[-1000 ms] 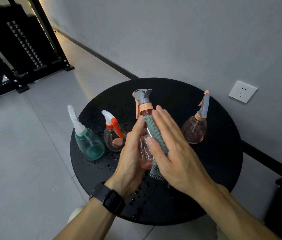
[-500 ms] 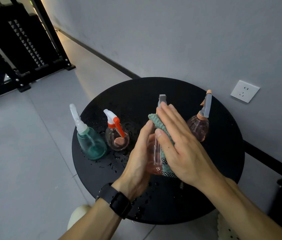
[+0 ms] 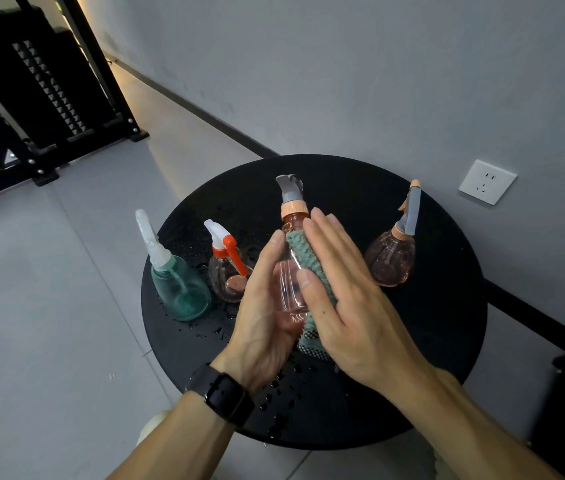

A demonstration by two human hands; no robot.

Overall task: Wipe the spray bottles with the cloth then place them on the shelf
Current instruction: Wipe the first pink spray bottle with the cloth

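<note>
Cloth (image 3: 303,252) slid lower on bottle (image 3: 289,289) in left hand (image 3: 260,323)'s grip.

dim, warm glow upper left; wide-angle bending at edges.

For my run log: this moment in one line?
step: wipe; left hand: holds pink bottle; right hand: presses cloth on it; table: wet

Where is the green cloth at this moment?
In the head view the green cloth is mid-frame above the round black table, pressed by the right hand against the pink bottle that the left hand holds.
</note>
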